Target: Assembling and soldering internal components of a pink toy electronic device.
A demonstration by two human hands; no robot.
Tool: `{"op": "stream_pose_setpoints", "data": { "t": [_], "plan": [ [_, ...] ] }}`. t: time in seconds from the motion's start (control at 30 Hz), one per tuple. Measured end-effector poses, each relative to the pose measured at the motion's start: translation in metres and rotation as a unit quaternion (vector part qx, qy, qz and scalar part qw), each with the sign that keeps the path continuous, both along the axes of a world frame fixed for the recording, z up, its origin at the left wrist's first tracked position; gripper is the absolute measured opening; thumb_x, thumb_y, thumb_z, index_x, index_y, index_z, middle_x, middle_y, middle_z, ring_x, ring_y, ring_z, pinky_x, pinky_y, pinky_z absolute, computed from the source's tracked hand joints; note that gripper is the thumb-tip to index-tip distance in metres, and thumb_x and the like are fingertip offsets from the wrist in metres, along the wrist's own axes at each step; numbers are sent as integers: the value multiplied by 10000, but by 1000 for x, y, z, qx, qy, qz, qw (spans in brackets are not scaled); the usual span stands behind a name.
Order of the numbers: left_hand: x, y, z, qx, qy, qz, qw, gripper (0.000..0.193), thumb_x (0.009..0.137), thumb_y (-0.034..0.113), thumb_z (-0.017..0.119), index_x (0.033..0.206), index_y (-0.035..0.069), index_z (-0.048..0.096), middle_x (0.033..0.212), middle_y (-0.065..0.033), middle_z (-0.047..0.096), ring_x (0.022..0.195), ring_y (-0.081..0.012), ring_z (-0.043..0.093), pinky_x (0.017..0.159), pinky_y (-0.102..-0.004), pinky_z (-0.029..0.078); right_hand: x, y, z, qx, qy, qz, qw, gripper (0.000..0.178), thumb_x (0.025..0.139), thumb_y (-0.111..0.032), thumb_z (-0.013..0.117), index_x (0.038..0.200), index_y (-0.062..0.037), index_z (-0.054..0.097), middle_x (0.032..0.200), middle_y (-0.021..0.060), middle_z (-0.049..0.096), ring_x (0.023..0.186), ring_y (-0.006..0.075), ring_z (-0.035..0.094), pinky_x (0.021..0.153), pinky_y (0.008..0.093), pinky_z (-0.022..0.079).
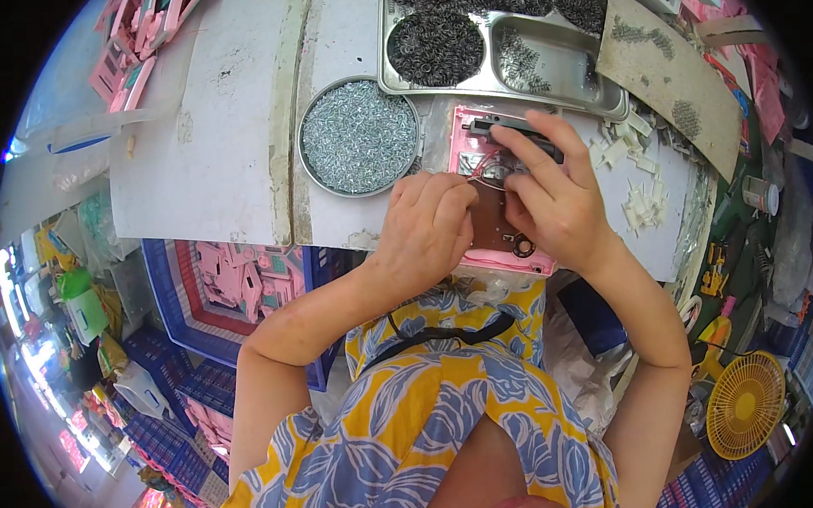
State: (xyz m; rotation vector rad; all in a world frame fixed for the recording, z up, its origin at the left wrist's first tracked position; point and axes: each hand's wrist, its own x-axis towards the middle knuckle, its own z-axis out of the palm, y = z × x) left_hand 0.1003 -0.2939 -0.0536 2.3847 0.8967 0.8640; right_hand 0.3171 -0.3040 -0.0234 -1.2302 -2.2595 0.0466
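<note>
A pink plastic casing (537,266) lies open on the table edge in front of me, with a brown board (488,217) inside it. Thin wires (486,169) in red and pale colours run across the casing between my two hands. My left hand (423,222) is closed at the casing's left side, thumb and index finger together by the wires; its grip is hidden. Over the right side reaches my right hand (561,190), thumb and index finger bent together, what they pinch too small to name. Its other fingers extend over a dark grey bar-shaped part (509,125) at the top.
A round tray (312,172) of small silvery metal pieces stands to the left. Behind is a steel compartment tray (544,95) with dark springs. White plastic parts (645,205) and a spring-strewn board (687,83) lie right. A blue crate (186,338) of pink parts stands below left.
</note>
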Motion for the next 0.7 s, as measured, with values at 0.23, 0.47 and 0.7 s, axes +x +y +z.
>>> {"op": "stream_pose_setpoints", "data": {
  "t": [0.23, 0.47, 0.7],
  "plan": [
    [-1, 0, -3, -13, -11, -1, 1000, 353, 752, -42, 681, 1070, 40, 552, 1005, -137, 616, 868, -336, 589, 787, -437, 435, -7, -8, 13, -71, 35, -78, 994, 203, 631, -95, 772, 758, 7, 652, 1352, 133, 632, 1324, 395, 471, 1021, 515, 449],
    [-1, 1, -3, -10, -16, 2, 1000, 329, 754, -25, 687, 1052, 38, 562, 995, -137, 618, 865, -341, 590, 798, -435, 447, -3, 1, -5, -46, 39, -51, 997, 173, 664, -79, 776, 753, -12, 645, 1336, 129, 643, 1316, 383, 476, 1010, 485, 447],
    [-1, 4, 7, -31, 34, -6, 999, 341, 772, 21, 722, 1084, 48, 588, 967, -114, 629, 882, -325, 607, 803, -419, 444, 34, -14, 11, -165, 200, -103, 960, 116, 774, -111, 797, 819, -71, 698, 1345, 96, 660, 1348, 367, 451, 1103, 466, 375]
  ]
}}
